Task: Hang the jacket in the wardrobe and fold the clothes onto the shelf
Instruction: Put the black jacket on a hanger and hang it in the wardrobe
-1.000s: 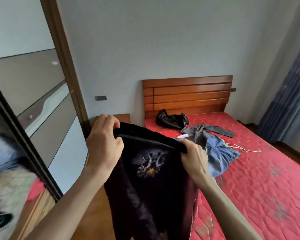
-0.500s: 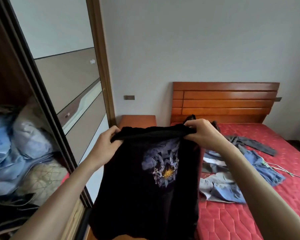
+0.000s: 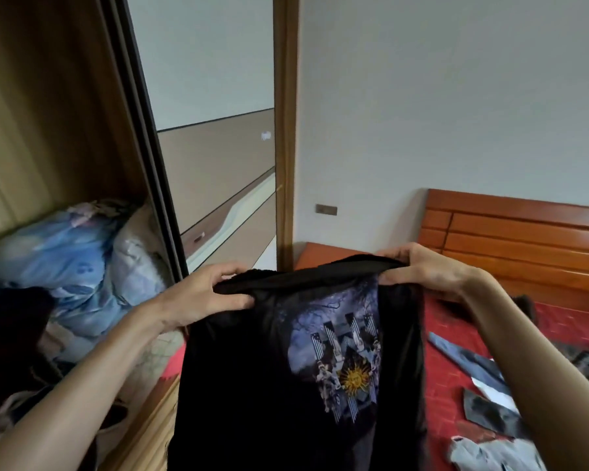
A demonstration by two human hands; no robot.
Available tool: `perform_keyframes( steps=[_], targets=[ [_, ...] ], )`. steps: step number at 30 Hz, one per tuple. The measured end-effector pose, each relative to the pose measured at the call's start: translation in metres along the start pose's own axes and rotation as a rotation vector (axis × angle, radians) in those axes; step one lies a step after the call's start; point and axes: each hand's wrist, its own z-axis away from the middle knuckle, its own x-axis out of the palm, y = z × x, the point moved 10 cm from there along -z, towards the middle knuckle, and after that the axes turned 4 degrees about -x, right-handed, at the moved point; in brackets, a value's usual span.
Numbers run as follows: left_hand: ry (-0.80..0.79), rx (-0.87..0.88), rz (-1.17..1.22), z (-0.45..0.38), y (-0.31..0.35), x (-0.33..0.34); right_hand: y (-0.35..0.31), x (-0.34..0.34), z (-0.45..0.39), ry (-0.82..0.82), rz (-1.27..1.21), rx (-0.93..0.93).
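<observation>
A black garment (image 3: pixel 252 385) with a blue, white and gold print hangs folded in front of me. My left hand (image 3: pixel 201 294) grips its top edge on the left and my right hand (image 3: pixel 422 270) grips the top edge on the right. Both hold it up between the open wardrobe (image 3: pixel 48 130) on the left and the red bed (image 3: pixel 449 362) on the right. Grey and blue clothes (image 3: pixel 490 402) lie on the bed behind my right arm.
Inside the wardrobe a pile of blue and pale bedding (image 3: pixel 68 260) fills the shelf, with dark items below it. A sliding door (image 3: pixel 218 147) with a dark frame stands next to the opening. A wooden headboard (image 3: pixel 524 243) and bedside table (image 3: pixel 327 256) sit against the wall.
My view has swung left toward the wardrobe, showing more of its inside. Both hands keep their grip on the black garment, which hangs nearer the wardrobe opening.
</observation>
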Motion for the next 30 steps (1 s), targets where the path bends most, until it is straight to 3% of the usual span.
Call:
perform_keyframes(
  steps=[3, 5, 7, 9, 11, 13, 16, 18, 21, 24, 28, 30],
  targets=[
    [0.155, 0.033, -0.113, -0.003, 0.012, -0.018, -0.021, -0.012, -0.038, 0.008, 0.370, -0.211],
    [0.382, 0.011, -0.293, 0.000, 0.014, -0.037, -0.033, -0.014, -0.062, 0.162, 0.725, -0.366],
    [0.697, -0.095, -0.592, 0.014, 0.020, -0.061, -0.039, -0.018, -0.074, 0.355, 0.777, -0.435],
    [0.879, -0.129, -0.754, 0.027, 0.033, -0.069, -0.034, -0.016, -0.090, 0.326, 0.672, -0.469],
    [0.887, -0.141, -0.741, 0.036, 0.038, -0.073, -0.028, 0.003, -0.110, 0.040, 0.491, -0.437],
    [0.793, -0.196, -0.665, 0.046, 0.030, -0.079, -0.033, 0.020, -0.121, -0.160, 0.324, -0.403],
    [0.544, -0.241, -0.523, 0.055, 0.015, -0.074, -0.052, 0.036, -0.136, -0.253, 0.128, -0.426],
    [0.516, -0.222, -0.469, 0.063, 0.011, -0.077, -0.065, 0.044, -0.155, -0.251, 0.105, -0.465],
    [0.695, -0.213, -0.432, 0.078, 0.004, -0.103, -0.089, 0.059, -0.184, -0.123, 0.248, -0.620],
    [0.956, -0.292, -0.600, 0.103, 0.005, -0.135, -0.116, 0.071, -0.203, -0.001, 0.266, -0.714],
    [1.043, -0.312, -0.963, 0.124, 0.021, -0.160, -0.143, 0.107, -0.237, -0.230, 0.407, -0.672],
    [1.012, -0.333, -1.051, 0.129, 0.016, -0.172, -0.157, 0.123, -0.254, -0.249, 0.552, -0.698]
  ],
)
